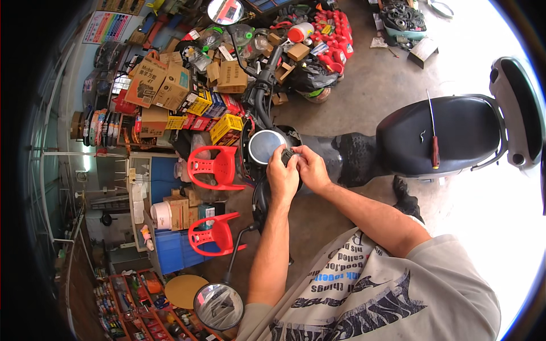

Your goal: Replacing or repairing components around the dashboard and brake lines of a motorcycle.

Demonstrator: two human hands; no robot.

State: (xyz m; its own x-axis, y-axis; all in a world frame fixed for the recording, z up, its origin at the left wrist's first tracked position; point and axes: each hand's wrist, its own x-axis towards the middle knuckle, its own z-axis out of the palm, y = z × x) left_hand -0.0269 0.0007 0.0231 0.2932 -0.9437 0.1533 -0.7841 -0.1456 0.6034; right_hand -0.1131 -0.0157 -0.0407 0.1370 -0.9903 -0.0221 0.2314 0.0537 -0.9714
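My left hand [282,175] and my right hand [310,169] meet at the scooter's handlebar, fingers closed round a small dark part [288,154] whose details are partly hidden. Just left of it is the round silver-rimmed gauge [264,144], with the dark handlebar [263,102] running above. The scooter's black seat [460,133] lies to the right, carrying a long screwdriver [435,151] with a red handle and a small bent metal piece [422,135].
Cardboard boxes [230,77], red containers [333,40] and bags are piled behind the handlebar. Two red plastic chairs [222,167] stand left of the scooter. A mirror [219,306] juts out near my left forearm. Shelves of small items [125,301] fill the lower left.
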